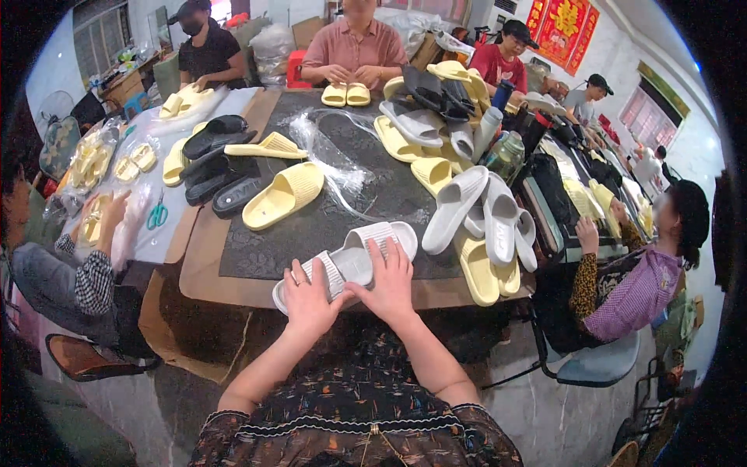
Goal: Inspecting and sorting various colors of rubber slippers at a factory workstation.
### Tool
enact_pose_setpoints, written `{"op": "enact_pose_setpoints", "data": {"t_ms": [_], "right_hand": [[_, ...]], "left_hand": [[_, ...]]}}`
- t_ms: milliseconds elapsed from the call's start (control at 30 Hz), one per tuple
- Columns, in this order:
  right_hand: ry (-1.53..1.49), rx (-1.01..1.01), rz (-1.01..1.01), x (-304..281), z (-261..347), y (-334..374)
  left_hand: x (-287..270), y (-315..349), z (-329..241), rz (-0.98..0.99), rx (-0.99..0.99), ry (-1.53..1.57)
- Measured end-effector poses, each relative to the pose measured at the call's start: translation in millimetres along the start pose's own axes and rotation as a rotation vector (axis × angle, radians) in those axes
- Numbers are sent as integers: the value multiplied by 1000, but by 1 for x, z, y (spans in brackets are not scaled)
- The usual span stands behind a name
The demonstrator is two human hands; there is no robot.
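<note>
A pair of light grey slide slippers lies side by side at the near edge of the table in front of me. My left hand (pixel 310 297) rests on the ribbed strap of the left slipper (pixel 321 263), fingers stretched out. On the strap of the right slipper (pixel 359 233) my right hand (pixel 391 280) lies with its fingers spread. The two thumbs almost meet at the slippers' near side. Just beyond my left hand is a single yellow slipper (pixel 284 194), with black slippers (pixel 210 173) behind it.
Grey slippers (pixel 455 208) and yellow slippers (pixel 476 268) crowd the table's right side. Clear plastic wrapping (pixel 331 152) lies across the dark mat (pixel 257 257). Bottles (pixel 506 156) stand at the back right. Co-workers sit around; teal scissors (pixel 158 213) lie on the left table.
</note>
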State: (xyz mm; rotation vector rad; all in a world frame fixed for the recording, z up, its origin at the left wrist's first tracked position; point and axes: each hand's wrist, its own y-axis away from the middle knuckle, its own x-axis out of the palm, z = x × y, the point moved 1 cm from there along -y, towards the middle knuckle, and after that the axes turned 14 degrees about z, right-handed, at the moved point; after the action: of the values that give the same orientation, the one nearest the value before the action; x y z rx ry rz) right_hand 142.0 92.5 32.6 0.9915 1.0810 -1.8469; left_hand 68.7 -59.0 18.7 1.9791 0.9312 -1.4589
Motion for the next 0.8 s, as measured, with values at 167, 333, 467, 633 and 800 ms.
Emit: {"op": "enact_pose_setpoints", "data": {"t_ms": [167, 333, 467, 633, 800], "right_hand": [[-126, 72, -18, 6, -11, 3], [-84, 81, -74, 13, -8, 3], [-78, 49, -85, 9, -9, 3], [-104, 0, -145, 1, -8, 13], [-139, -8, -169, -18, -16, 17]], "left_hand": [[3, 1, 4, -52, 45, 91], [-5, -9, 1, -130, 78, 129], [2, -17, 2, -192, 74, 136], [1, -14, 5, -149, 33, 258], [-9, -9, 22, -135, 69, 336]]}}
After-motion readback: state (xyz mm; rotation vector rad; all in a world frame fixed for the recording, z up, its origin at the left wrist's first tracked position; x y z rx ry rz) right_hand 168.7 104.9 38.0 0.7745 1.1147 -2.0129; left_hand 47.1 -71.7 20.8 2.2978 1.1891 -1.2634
